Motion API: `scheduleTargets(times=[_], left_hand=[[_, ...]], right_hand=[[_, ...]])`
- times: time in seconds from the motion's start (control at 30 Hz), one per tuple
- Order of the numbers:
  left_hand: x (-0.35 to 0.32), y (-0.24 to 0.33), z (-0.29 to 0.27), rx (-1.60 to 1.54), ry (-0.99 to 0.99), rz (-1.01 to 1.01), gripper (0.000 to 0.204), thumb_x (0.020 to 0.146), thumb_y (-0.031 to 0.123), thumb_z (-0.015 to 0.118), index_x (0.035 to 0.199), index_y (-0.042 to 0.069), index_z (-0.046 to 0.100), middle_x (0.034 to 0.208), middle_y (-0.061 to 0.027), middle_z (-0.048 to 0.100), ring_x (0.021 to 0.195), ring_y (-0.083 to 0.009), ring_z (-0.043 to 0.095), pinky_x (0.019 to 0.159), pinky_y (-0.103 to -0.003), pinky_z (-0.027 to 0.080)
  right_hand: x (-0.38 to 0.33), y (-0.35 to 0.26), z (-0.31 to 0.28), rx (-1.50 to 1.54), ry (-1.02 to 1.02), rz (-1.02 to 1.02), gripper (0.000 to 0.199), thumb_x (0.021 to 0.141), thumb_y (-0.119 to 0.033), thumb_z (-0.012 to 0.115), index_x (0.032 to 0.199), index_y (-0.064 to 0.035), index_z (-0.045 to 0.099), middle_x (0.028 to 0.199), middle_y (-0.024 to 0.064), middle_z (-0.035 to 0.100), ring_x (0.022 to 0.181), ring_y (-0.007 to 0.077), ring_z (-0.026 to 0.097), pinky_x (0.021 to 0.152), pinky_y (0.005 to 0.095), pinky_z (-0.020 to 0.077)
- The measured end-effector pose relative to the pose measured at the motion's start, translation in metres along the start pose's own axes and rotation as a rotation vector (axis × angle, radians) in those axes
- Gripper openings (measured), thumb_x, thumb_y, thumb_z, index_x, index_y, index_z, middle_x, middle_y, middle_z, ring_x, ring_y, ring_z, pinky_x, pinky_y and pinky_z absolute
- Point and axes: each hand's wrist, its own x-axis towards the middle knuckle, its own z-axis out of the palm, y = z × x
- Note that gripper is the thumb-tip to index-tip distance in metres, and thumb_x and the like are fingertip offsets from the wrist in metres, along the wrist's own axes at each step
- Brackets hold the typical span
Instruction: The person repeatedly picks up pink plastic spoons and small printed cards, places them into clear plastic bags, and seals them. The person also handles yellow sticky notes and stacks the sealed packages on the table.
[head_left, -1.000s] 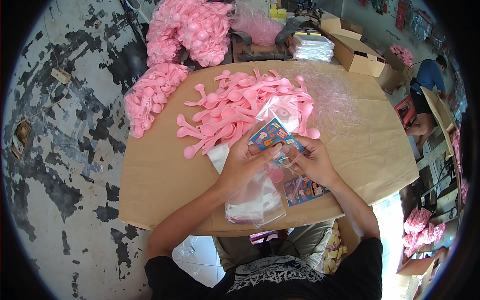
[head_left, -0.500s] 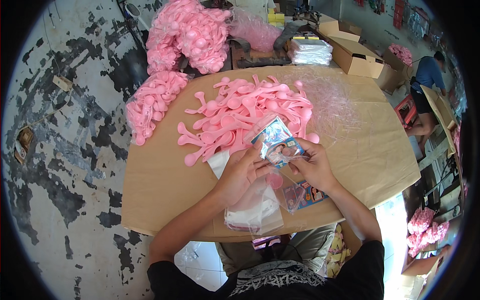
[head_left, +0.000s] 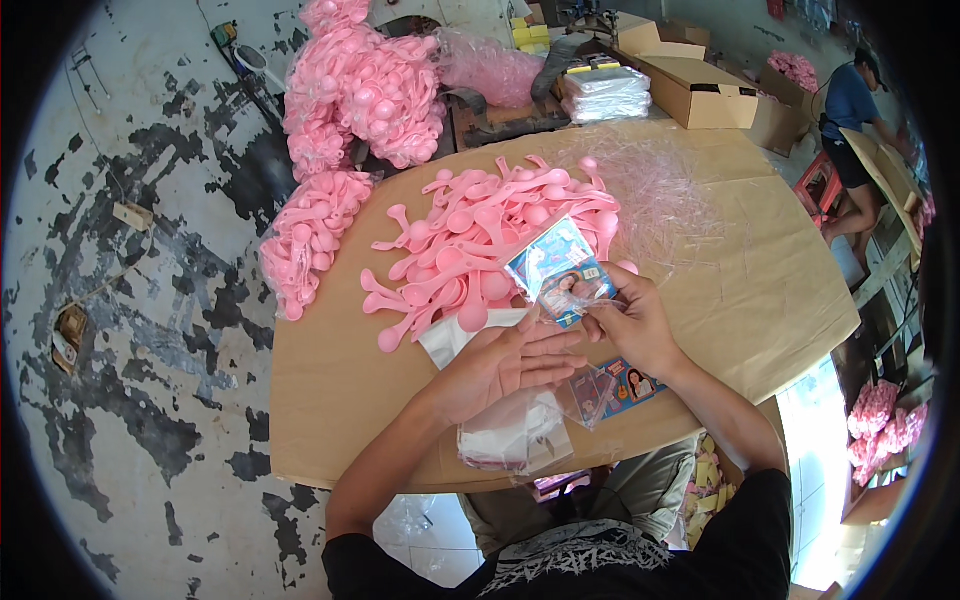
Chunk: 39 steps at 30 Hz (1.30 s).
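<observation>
Clearly, the right hand (head_left: 632, 322) pinches a small clear plastic packet (head_left: 560, 270) with a colourful printed card inside; the glossy film catches the light. The packet stands up from the fingertips, tilted toward the heap of pink plastic spoons (head_left: 490, 235), which are smooth, with round bowls and thin handles. The left hand (head_left: 505, 362) lies flat and spread, fingers loose and holding nothing, on a stack of thin clear bags (head_left: 505, 435) near the table edge. Its fingertips come just beside the lower corner of the packet; whether they touch it I cannot tell. Another printed card (head_left: 615, 388) lies flat under the right wrist. The table (head_left: 330, 400) is covered with matte brown cardboard, and a patch of crinkled transparent film (head_left: 665, 190) lies beyond the spoons.
</observation>
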Motion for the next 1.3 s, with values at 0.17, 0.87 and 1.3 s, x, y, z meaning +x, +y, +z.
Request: scheduleTargets(times=[0.17, 0.87, 1.3], left_hand=[[0.000, -0.004, -0.015, 0.032, 0.048, 0.048, 0.061, 0.103, 0.038, 0.045, 0.138, -0.011, 0.036, 0.139, -0.0263, 0.048, 0.126, -0.0323, 0.053, 0.109, -0.041, 0.043], [0.007, -0.011, -0.002, 0.224, 0.384, 0.428, 0.029, 0.102, 0.019, 0.053, 0.122, 0.000, 0.060, 0.111, -0.0055, 0.067, 0.095, -0.0115, 0.062, 0.086, -0.032, 0.049], [0.004, -0.018, -0.017, 0.174, 0.274, 0.472, 0.043, 0.105, 0.020, 0.041, 0.143, 0.002, 0.036, 0.140, -0.0119, 0.049, 0.126, -0.0232, 0.051, 0.108, -0.043, 0.039]], right_hand=[[-0.001, -0.011, 0.007, -0.009, -0.039, 0.049, 0.027, 0.090, 0.004, 0.058, 0.116, 0.0018, 0.064, 0.085, 0.0011, 0.064, 0.067, 0.0038, 0.057, 0.059, 0.0193, 0.0476], [0.002, 0.006, 0.006, -0.029, -0.250, 0.138, 0.032, 0.091, 0.003, 0.057, 0.122, -0.0017, 0.065, 0.094, 0.0036, 0.070, 0.079, 0.0064, 0.064, 0.070, 0.0247, 0.0553], [0.001, -0.006, 0.021, 0.153, -0.201, 0.122, 0.015, 0.097, -0.017, 0.062, 0.101, -0.0023, 0.063, 0.090, -0.0012, 0.065, 0.075, 0.0033, 0.059, 0.063, 0.0214, 0.0495]])
